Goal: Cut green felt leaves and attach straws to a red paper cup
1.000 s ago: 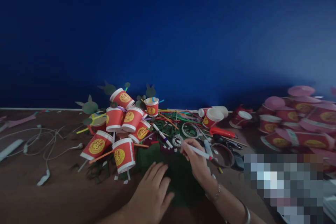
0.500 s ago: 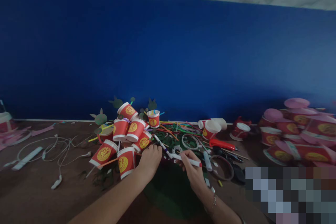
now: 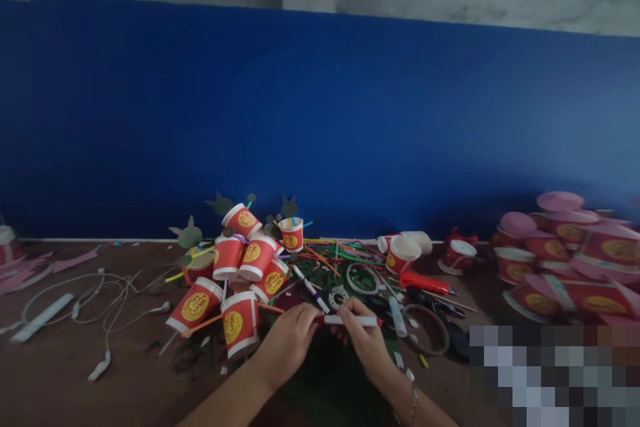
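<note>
Head view. Two bare hands meet over a dark green sheet [image 3: 330,390] on the table [image 3: 60,380]. Between them: a white marker [image 3: 353,321], held near level, its long axis running from 9 to 3 o'clock.

Right grip [image 3: 369,341]: narrow, thumb and fingers pressed on the marker's barrel, which lies at the hand's 10 o'clock; a red end shows at 3. Left grip [image 3: 289,340]: narrow too, fingertips pinched on a small red cap [image 3: 319,320] at the marker's 9 o'clock end, so marker and cap sit at this hand's 2. Whether the cap is fully seated cannot be told; fingers cover the joint.

Around the marker, taken as clock centre:

- 10 o'clock: purple-and-white marker [image 3: 311,289], near the left fingers; farther out, a heap of red paper cups [image 3: 240,267], several tilted, straws poking out.
- 11: white toothed ring [image 3: 339,297], just beyond the fingertips.
- 12: coloured straws [image 3: 330,242] in a loose spread.
- 1: clear ring [image 3: 363,279].
- 2: red-handled tool [image 3: 424,282].
- 3: capped tube [image 3: 398,317], close by.
- 9: white earphones [image 3: 105,293], cable tangled, well apart.
</note>
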`<state>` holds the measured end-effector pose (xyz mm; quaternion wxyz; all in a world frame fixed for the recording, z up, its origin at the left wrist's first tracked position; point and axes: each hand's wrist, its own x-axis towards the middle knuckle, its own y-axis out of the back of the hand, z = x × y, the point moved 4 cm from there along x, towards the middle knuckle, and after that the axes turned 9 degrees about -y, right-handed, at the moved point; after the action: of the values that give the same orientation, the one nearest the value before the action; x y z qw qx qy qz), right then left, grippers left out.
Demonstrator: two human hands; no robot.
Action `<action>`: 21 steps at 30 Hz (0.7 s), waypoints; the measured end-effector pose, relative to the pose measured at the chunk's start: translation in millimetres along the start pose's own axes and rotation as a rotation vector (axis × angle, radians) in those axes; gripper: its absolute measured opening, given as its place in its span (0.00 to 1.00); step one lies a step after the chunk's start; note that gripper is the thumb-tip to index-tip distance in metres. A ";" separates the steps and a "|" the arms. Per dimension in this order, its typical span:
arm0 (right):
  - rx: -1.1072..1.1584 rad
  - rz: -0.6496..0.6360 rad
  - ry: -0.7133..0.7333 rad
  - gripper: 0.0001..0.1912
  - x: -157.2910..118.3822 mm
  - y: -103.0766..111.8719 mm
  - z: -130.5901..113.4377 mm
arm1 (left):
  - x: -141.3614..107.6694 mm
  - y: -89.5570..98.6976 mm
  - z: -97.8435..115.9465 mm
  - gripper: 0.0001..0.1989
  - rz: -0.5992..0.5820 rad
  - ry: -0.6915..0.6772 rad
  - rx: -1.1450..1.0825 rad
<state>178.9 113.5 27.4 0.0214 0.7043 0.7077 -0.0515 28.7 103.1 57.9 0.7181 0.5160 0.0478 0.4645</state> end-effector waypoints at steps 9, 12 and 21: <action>-0.042 -0.125 -0.005 0.18 -6.7 -4.5 -0.8 | -2.0 -3.0 -2.0 0.07 0.006 0.235 -0.551; -0.065 -0.060 -0.055 0.19 1.6 -0.9 -1.8 | -1.9 -13.3 -8.6 0.07 0.042 0.293 -0.547; -0.691 0.102 0.236 0.20 68.3 9.8 -48.9 | -14.5 -15.3 23.4 0.11 0.165 -0.204 0.018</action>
<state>190.3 186.5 68.5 0.1787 0.6909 0.6450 0.2733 42.8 75.9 50.7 0.6739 0.5693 -0.0639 0.4666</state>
